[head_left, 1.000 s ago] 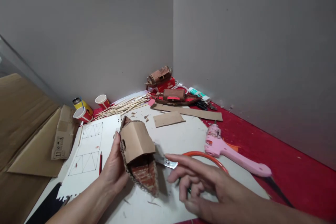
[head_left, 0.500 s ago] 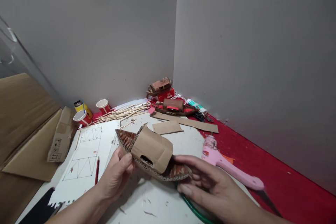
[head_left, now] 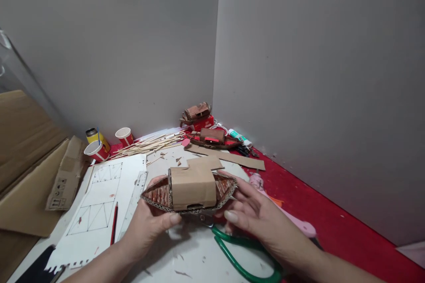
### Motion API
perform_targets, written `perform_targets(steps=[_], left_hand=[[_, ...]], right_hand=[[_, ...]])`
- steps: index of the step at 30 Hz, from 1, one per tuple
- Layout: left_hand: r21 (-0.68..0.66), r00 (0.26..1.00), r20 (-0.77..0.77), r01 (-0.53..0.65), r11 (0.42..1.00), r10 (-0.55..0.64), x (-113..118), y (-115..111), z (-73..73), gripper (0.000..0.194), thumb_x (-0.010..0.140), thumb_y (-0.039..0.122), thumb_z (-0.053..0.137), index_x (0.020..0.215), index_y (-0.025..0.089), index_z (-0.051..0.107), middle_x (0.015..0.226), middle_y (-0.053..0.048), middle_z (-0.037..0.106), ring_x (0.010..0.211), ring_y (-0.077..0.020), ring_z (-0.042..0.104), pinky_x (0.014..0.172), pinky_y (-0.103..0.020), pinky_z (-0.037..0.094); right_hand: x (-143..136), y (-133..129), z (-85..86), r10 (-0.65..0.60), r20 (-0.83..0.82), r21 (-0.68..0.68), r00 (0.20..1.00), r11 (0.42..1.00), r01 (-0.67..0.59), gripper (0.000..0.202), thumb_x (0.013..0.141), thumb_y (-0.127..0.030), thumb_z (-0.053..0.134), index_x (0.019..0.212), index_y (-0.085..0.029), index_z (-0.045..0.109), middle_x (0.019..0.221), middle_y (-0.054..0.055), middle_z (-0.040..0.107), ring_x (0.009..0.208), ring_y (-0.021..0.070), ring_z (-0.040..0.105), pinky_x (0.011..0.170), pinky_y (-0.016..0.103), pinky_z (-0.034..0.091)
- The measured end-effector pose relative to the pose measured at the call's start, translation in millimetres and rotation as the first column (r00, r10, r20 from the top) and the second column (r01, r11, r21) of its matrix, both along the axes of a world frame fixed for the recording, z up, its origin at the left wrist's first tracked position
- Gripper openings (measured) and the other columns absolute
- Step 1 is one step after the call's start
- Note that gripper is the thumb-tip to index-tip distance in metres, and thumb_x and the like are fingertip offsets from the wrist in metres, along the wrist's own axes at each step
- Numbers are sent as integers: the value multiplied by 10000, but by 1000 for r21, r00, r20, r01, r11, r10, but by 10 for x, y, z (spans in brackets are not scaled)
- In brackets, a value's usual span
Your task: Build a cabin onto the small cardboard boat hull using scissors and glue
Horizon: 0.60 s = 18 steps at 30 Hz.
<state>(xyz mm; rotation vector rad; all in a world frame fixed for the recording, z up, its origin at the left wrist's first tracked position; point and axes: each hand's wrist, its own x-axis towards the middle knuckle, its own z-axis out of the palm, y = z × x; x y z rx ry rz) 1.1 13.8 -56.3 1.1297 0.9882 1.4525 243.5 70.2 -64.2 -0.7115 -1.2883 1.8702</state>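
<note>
A small cardboard boat (head_left: 193, 189) with a plain tan arched cover and reddish-brown ribbed ends is held up over the white board, roughly level. My left hand (head_left: 149, 221) grips its left end, thumb along the near side and fingers behind. At the right end, my right hand (head_left: 247, 212) holds it with fingers behind the hull and the thumb in front. A dark slot shows low on the cover's near side. Green-handled scissors (head_left: 232, 261) lie on the board beneath my right hand.
Two boat models (head_left: 214, 136) and thin sticks (head_left: 149, 145) lie at the back. Paper cups (head_left: 124, 136), a drawing sheet (head_left: 99, 203), a pencil (head_left: 114, 223) and cardboard (head_left: 33, 185) are left. A pink glue gun (head_left: 303, 226) and cardboard strip (head_left: 232, 157) lie right.
The boat has turned from a slant to nearly level, its right end rising, and its cover now faces me more. Both hands moved with it. More of the green scissors shows.
</note>
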Motion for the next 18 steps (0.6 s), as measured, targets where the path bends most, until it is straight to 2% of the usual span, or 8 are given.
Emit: perform_targets(steps=[2, 4, 7, 10, 13, 15, 18], left_hand=[[9, 1000, -16, -7, 1000, 7, 1, 2, -9, 692, 682, 291, 907, 1296, 237, 593, 1306, -124, 695, 1215, -323, 646, 1024, -412, 503], [14, 1000, -22, -21, 1000, 22, 1, 5, -8, 681, 670, 284, 911, 1271, 243, 595, 1273, -113, 709, 1196, -313, 656, 1015, -406, 508], [4, 999, -33, -24, 1000, 25, 4, -3, 4, 681, 664, 288, 909, 1260, 227, 585, 1235, -121, 720, 1169, -322, 669, 999, -423, 519], [-13, 997, -74, -14, 1000, 13, 8, -22, 10, 689, 655, 293, 910, 1257, 225, 582, 1221, -115, 722, 1159, -323, 670, 980, -417, 528], [-27, 992, -127, -1, 1000, -3, 7, -37, 7, 690, 632, 296, 917, 1239, 224, 598, 1220, -114, 717, 1145, -328, 671, 954, -406, 541], [-34, 986, -167, 10, 999, -16, 3, -41, -1, 685, 626, 302, 918, 1232, 225, 607, 1226, -116, 713, 1146, -333, 667, 949, -405, 544], [-38, 975, -220, 14, 999, -22, -1, -42, -15, 703, 616, 310, 924, 1239, 235, 607, 1233, -111, 710, 1172, -338, 652, 961, -399, 540]], right_hand=[[3, 10, -9, -2, 11, -4, 1000, 1000, 2, 946, 775, -449, 845, 1559, -333, 328, 1258, 106, 648, 967, 212, 675, 734, 325, 594], [18, 27, -23, -28, 38, 26, 999, 999, 27, 973, 785, -456, 836, 1578, -348, 283, 1388, 124, 592, 1093, 233, 667, 873, 380, 591], [67, 61, -51, -137, 117, 203, 984, 973, 111, 962, 796, -482, 820, 1581, -356, 277, 1550, 134, 454, 1322, 263, 559, 1118, 469, 451], [141, 75, -79, -248, 210, 439, 946, 888, 135, 922, 828, -487, 791, 1586, -365, 280, 1627, 125, 354, 1463, 290, 407, 1202, 526, 323], [197, 55, -78, -269, 271, 584, 924, 809, 64, 946, 844, -448, 786, 1606, -390, 229, 1664, 99, 294, 1520, 302, 303, 1222, 563, 264], [206, 39, -50, -279, 293, 646, 915, 763, 25, 941, 835, -434, 796, 1604, -368, 257, 1655, 105, 319, 1513, 313, 317, 1230, 573, 243], [187, 41, 12, -310, 301, 727, 902, 687, -6, 860, 815, -445, 808, 1558, -290, 403, 1580, 140, 445, 1450, 334, 424, 1212, 564, 308]])
